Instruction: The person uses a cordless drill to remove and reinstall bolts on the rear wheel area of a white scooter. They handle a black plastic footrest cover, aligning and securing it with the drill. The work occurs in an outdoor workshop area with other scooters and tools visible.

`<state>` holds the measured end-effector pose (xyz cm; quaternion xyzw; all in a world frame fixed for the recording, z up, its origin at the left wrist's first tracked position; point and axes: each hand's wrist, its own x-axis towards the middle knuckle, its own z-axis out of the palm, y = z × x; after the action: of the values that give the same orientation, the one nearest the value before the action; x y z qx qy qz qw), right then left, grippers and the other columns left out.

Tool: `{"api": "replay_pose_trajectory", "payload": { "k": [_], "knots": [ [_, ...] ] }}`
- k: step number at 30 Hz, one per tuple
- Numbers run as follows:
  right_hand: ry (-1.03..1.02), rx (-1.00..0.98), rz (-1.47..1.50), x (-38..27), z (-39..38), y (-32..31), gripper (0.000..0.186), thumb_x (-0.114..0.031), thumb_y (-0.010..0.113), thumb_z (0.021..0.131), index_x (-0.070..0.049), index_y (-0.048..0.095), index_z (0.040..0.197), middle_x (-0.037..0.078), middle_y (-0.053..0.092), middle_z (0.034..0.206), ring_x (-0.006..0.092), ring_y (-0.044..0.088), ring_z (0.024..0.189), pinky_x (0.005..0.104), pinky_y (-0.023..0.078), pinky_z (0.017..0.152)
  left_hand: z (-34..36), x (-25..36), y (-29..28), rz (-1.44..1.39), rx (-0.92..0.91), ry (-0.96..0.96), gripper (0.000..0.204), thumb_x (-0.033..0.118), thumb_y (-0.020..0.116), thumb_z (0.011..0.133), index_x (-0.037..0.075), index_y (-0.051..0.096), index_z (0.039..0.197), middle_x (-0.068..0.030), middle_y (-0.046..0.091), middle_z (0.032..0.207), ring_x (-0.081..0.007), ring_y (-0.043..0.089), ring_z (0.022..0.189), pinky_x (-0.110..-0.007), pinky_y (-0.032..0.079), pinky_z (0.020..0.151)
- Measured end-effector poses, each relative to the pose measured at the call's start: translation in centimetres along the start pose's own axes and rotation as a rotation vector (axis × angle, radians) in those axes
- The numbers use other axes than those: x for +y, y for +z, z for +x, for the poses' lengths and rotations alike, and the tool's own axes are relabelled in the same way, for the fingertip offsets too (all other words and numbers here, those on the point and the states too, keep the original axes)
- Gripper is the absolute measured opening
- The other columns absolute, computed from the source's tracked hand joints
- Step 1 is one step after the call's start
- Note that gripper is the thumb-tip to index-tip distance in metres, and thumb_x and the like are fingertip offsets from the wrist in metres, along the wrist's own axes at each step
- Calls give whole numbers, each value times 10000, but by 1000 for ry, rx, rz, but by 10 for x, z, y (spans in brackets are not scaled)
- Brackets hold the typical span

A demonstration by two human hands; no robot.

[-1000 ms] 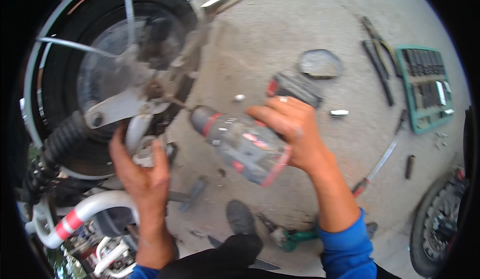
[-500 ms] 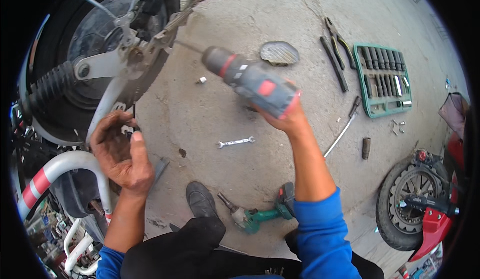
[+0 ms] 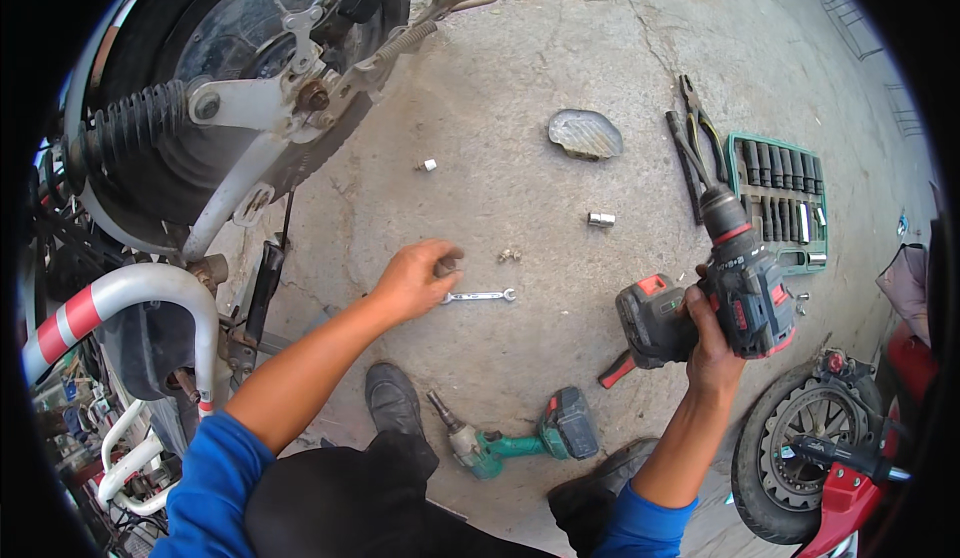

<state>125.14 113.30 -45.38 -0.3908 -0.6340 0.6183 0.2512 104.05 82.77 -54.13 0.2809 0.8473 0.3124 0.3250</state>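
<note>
My right hand (image 3: 708,350) is wrapped round the grip of a black-and-red cordless drill (image 3: 742,283), its long bit pointing away toward the pliers. My left hand (image 3: 412,280) hovers over the floor with its fingers curled together; what they hold, if anything, is hidden. Just beneath it lies an open-ended wrench (image 3: 482,296), its left end covered by the hand. A few small metal nuts (image 3: 510,256) sit beyond the wrench. To their right is a chrome socket (image 3: 601,219). At upper left stands a motorbike rear wheel (image 3: 235,48) with a rusty axle nut (image 3: 313,95).
A green impact wrench (image 3: 500,445) lies by my feet. Pliers (image 3: 703,123), a black bar (image 3: 686,170) and a green socket case (image 3: 775,263) are at right. A ribbed metal cover (image 3: 585,135) lies farther off. Another wheel (image 3: 800,438) stands lower right.
My left hand has left the wheel's underside and moved right, over the wrench. The drill has swung right and nearer to me, its bit away from the wheel. Socket and nuts now show.
</note>
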Motion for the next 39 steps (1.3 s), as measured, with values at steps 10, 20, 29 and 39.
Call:
{"api": "replay_pose_trajectory", "payload": {
  "k": [10,20,29,39],
  "knots": [
    [187,43,134,25,-42,10,348,-49,759,822,33,657,1145,76,658,876,162,618,701,301,503,677,53,17,42,174,-86,64,318,138,776,846,22,683,1128,-130,707,1054,-292,697,951,-391,551,823],
    [-79,-548,-150,27,-43,29,183,-119,833,742,-114,728,891,46,711,823,229,693,734,349,541,677,9,59,-51,-817,55,101,202,-9,749,890,-29,719,1089,-113,750,960,-199,735,868,-324,606,782],
    [-316,-709,-310,14,-23,41,218,-169,853,692,-131,707,849,39,693,765,258,677,675,356,509,627,-14,79,-93,-816,143,210,216,-70,739,859,-44,726,1072,-167,721,974,-241,739,839,-341,623,757],
    [-349,-928,-125,3,13,43,315,-142,808,649,-19,708,922,80,639,765,252,623,663,344,511,661,-17,64,-106,-793,-88,85,204,63,748,899,-45,738,1073,-146,701,909,-227,699,759,-345,557,677]
  ]
}}
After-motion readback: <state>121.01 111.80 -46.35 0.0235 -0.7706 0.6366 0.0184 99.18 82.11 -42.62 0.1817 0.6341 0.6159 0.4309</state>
